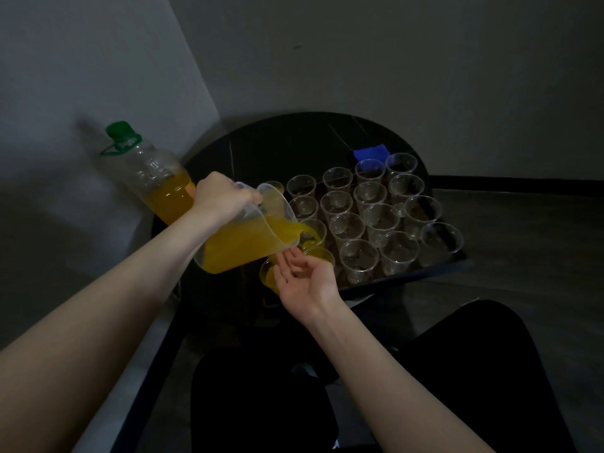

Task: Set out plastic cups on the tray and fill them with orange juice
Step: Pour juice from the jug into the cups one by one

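Head view: tilted jug (pixel 248 237) in left hand (pixel 219 198).

left hand (pixel 222 197) curled tight in a grip, forearm stretched forward; right hand (pixel 309 281) just below it, palm up (fingers loose, relaxed)

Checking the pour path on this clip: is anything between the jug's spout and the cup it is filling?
Nothing visible blocks it. The left hand tilts the clear plastic jug, and orange juice streams straight from its spout into a clear plastic cup on the dark tray. The open right hand sits nearer, below the spout, beside the filled cups.
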